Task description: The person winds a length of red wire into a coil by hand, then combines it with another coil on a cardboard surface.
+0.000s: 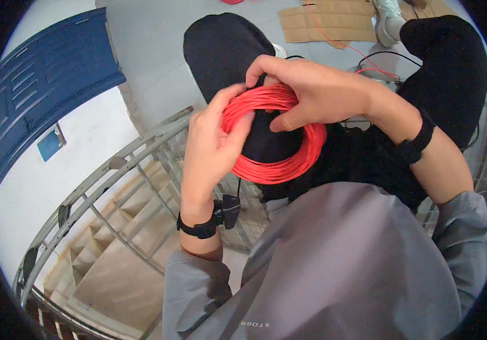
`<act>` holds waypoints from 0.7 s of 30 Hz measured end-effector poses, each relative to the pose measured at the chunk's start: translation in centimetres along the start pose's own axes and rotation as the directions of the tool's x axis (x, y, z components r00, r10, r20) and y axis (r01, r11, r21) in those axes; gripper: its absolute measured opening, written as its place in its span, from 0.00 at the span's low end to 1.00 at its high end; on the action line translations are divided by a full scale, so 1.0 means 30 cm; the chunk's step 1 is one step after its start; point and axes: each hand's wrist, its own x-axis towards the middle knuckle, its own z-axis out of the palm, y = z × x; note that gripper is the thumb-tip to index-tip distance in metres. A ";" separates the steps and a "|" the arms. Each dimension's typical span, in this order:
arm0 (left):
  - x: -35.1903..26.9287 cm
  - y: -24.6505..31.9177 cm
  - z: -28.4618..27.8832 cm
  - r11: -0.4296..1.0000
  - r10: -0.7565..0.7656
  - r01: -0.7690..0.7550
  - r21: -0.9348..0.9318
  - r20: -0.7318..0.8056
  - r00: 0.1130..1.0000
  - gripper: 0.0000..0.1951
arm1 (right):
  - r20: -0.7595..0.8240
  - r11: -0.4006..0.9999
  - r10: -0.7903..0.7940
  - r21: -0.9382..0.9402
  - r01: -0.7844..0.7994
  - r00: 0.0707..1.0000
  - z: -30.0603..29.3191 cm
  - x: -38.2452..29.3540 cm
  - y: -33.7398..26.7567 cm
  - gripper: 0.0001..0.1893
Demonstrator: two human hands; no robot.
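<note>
A round coil of thin red wire [278,172] is held above my lap, its many turns bunched into a ring. My left hand [213,142] grips the ring's left side, thumb inside the opening and fingers around the outside. Over the upper right part of the coil lies my right hand [315,91], with its thumb reaching into the opening and its fingers curled over the far rim. Dark cloth shows through the middle of the ring. Some fingertips of both hands are hidden behind the wire.
A metal railing [133,157] curves along my left above stairs [111,238]. Beyond it is a blue door [52,72]. Flattened cardboard [328,21] lies on the floor ahead, crossed by a loose red wire [354,49]. A shoe [387,23] is near the cardboard.
</note>
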 end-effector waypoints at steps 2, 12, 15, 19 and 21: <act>-0.019 -0.054 0.013 0.986 -0.092 0.078 -0.145 -0.090 0.992 0.18 | 0.042 0.971 -0.023 -0.236 0.032 0.999 -0.021 -0.013 0.024 0.32; -0.115 -0.107 0.104 0.614 -0.493 0.154 -0.774 -0.224 0.841 0.14 | 0.096 0.939 0.260 -0.256 -0.229 0.961 -0.052 -0.019 -0.042 0.35; -0.130 -0.100 0.143 0.622 -0.499 0.119 -0.774 -0.275 0.822 0.14 | 0.014 0.914 0.164 -0.379 -0.147 0.986 -0.007 -0.030 -0.013 0.30; -0.152 -0.089 0.152 0.739 -0.436 0.124 -0.662 -0.330 0.837 0.16 | -0.139 0.920 0.078 -0.371 -0.125 0.987 0.042 -0.037 0.033 0.24; -0.161 -0.092 0.106 0.922 -0.300 0.199 -0.333 -0.285 0.911 0.22 | -0.145 0.948 0.047 -0.305 -0.090 0.988 0.057 -0.040 0.036 0.20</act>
